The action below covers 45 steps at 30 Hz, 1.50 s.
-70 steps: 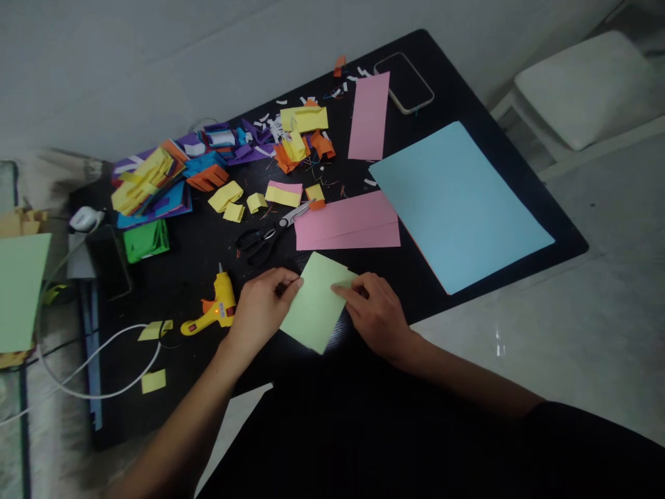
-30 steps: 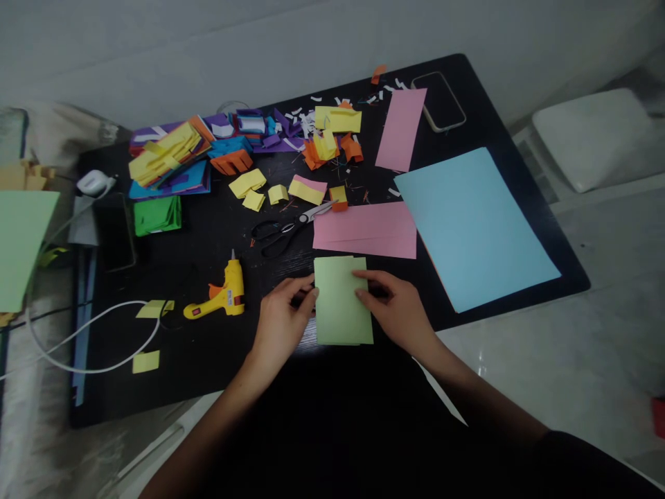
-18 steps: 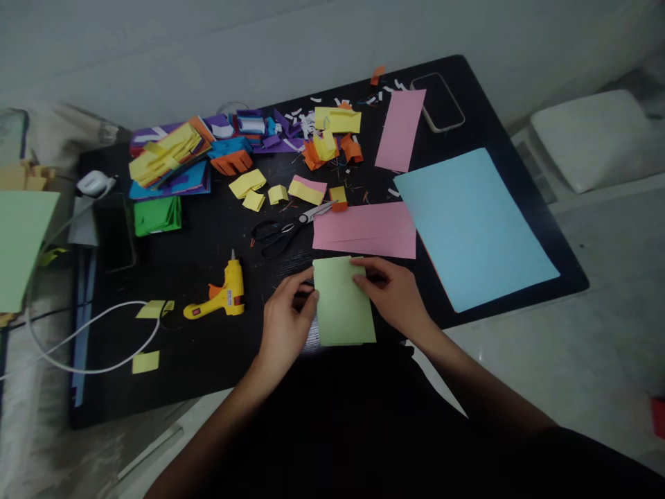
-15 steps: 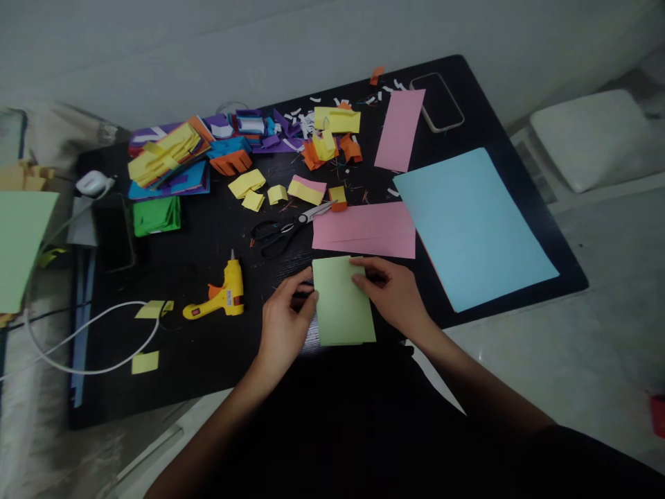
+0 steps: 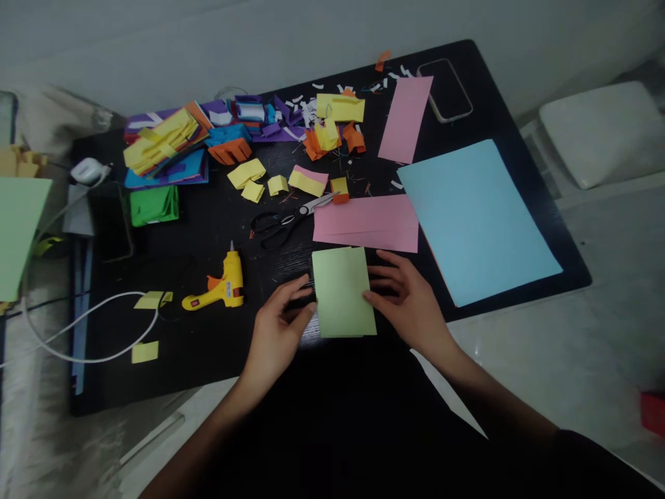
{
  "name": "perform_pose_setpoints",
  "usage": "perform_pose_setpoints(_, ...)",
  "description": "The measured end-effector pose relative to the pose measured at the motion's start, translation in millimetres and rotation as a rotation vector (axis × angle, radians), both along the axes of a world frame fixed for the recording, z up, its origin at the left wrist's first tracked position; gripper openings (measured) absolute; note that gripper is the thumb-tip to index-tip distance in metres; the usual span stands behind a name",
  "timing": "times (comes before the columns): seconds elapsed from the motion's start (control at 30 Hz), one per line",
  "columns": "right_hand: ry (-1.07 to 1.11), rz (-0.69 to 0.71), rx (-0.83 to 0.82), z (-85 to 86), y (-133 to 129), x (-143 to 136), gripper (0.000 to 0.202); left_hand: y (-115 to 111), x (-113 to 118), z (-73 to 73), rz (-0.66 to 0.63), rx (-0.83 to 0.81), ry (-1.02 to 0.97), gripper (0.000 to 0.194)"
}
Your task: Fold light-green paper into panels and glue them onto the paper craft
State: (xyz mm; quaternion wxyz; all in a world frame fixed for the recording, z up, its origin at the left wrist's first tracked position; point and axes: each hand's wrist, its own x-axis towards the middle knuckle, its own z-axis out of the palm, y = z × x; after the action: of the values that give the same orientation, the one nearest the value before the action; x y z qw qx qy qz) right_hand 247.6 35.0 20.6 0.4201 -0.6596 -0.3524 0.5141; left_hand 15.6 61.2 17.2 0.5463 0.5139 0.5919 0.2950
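A folded light green paper [image 5: 343, 292] lies at the near edge of the black table. Along its left side is my left hand [image 5: 280, 319], fingers apart and curved, the thumb tip close to the paper's edge. My right hand [image 5: 408, 298] is at the right side with fingers spread, its thumb tip at the paper's right edge. Neither hand grips anything. Just beyond the green paper lies a pink paper strip [image 5: 374, 220], with black-handled scissors [image 5: 294, 220] touching its left end.
A yellow glue gun [image 5: 233, 281] lies left of my left hand. Blue sheets [image 5: 478, 222] are on the right. Folded coloured papers [image 5: 166, 142], scraps, a green bundle [image 5: 154, 206] and a phone [image 5: 445, 90] lie farther back. A white cable [image 5: 104, 360] loops at left.
My right hand has drawn back from the top of the green paper to its right side, its fingers spreading. My left hand has shifted slightly left. The whole view has moved a little.
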Motion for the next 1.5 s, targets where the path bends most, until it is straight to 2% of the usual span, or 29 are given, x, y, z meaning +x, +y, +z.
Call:
perform_pose_setpoints(0.17,0.060,0.049,-0.077,0.4,-9,-4,0.066,-10,0,2.9,-0.048,-0.030,-0.015,0.045)
perform_pose_setpoints(0.47,0.006,0.112,-0.069,0.3,-4,-3,0.051,-8,2,-0.2,-0.067,0.007,0.011,0.040)
perform_pose_setpoints(0.6,-0.075,0.098,-0.044,-1.1,-2,-3,0.057,-7,2,-1.1,-0.029,-0.009,-0.010,0.044)
perform_pose_setpoints(0.67,-0.163,0.113,-0.016,-1.0,-1,-4,0.065,-6,2,0.0,-0.054,0.017,0.016,0.044)
perform_pose_setpoints(0.73,-0.275,0.167,0.032,-0.1,-1,-5,0.069,-5,2,1.9,-0.101,0.069,0.063,0.042)
perform_pose_setpoints(0.9,-0.731,0.351,0.311,0.1,2,-9,0.041,-3,2,4.6,-0.197,0.281,0.201,0.034)
perform_pose_setpoints(1.0,-0.874,0.488,0.435,-1.4,5,-10,0.045,-4,4,1.2,-0.276,0.402,0.292,0.037)
perform_pose_setpoints(1.2,-0.924,0.734,0.493,-8.1,9,-12,0.061,-11,8,-13.5,-0.443,0.638,0.488,0.049)
perform_pose_setpoints(1.4,-0.890,0.776,0.504,-18.1,23,-21,0.052,-15,9,-22.2,-0.474,0.727,0.591,0.054)
perform_pose_setpoints(1.5,-0.888,0.819,0.501,-21.7,30,-23,0.059,-17,9,-25.8,-0.476,0.743,0.605,0.055)
